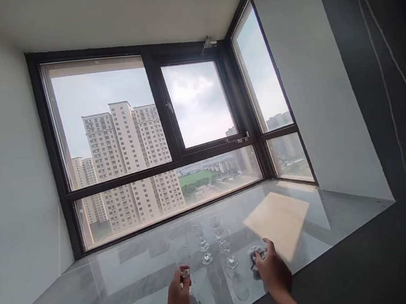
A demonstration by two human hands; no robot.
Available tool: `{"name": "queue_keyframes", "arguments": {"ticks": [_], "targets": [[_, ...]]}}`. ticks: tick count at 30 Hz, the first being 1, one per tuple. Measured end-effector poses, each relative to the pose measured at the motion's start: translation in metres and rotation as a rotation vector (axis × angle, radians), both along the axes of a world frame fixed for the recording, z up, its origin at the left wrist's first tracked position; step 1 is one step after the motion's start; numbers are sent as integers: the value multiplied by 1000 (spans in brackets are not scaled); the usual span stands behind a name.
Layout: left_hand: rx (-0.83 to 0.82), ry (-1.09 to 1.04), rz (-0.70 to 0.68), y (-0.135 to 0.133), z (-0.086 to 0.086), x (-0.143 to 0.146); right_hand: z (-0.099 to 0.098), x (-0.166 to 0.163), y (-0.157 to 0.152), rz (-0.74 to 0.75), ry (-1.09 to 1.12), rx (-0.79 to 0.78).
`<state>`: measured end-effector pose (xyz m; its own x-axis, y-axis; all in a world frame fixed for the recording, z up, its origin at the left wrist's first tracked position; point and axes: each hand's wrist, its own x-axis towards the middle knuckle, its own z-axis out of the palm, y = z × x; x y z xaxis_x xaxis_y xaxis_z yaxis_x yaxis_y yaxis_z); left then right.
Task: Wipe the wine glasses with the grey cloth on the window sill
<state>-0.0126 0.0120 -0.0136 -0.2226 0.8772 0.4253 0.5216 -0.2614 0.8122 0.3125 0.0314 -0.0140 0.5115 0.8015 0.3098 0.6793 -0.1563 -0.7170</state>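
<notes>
My left hand (178,297) is closed round a clear wine glass (185,271) at the lower middle, fingers pinching near its rim. My right hand (274,272) rests on a grey cloth (255,255) lying on the glossy marble sill (128,279), fingers curled over it. Between and just beyond the hands stand several empty stemmed glasses (214,240) in a small cluster, upright on the sill.
A wide bay window (153,142) with dark frames runs along the back of the sill, high-rise buildings outside. White walls close both ends. A dark wall (389,109) with a thin white cable stands at the right. A bright sun patch (279,223) lies on the sill.
</notes>
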Motion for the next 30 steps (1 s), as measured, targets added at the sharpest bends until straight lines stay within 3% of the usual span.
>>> {"name": "queue_keyframes", "arguments": {"ticks": [3,5,13,18,24,27,30], "targets": [[-35,82,-133,-19,0,43,-2,1,1,-15,4,2],[-32,137,-144,-23,3,58,-2,1,1,-13,3,11],[-73,365,-35,-31,11,63,10,3,-10,21,56,35],[-129,561,15,-41,17,71,0,0,-14,118,166,116],[-154,577,34,-44,22,76,-11,-63,-47,313,408,326],[-175,548,38,-42,20,74,-3,-100,-64,415,486,439],[-190,495,43,-39,16,70,13,-115,-73,443,526,496]]}}
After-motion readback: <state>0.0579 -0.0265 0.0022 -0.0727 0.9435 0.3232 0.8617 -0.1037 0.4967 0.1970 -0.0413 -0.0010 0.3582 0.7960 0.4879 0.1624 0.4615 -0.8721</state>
